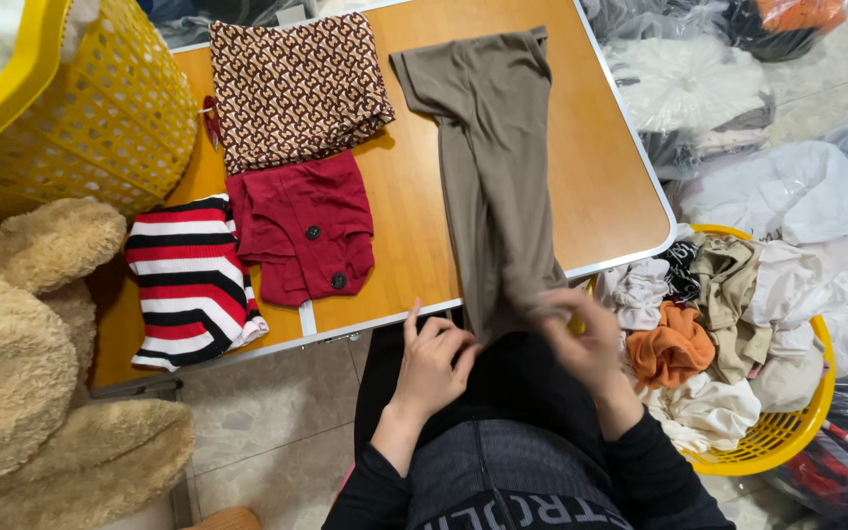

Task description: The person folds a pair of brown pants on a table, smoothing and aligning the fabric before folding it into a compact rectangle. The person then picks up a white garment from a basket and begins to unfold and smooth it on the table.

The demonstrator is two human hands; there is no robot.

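A long grey-brown garment [493, 167] lies folded lengthwise down the wooden table [606, 177], its lower end hanging over the near edge. My right hand [586, 339] is blurred and pinches that lower end. Just left of the hanging cloth, my left hand [434, 363] hovers in front of my dark trousers with its fingers apart, the index finger raised, holding nothing.
Folded on the table: a brown patterned piece [296, 83], a dark red buttoned piece [306, 231] and a red, black and white striped piece [193, 280]. A yellow basket [100, 118] stands at far left, a tan plush toy [31, 344] below it. Another yellow basket [787, 432] of clothes sits right, beside bagged laundry [689, 79].
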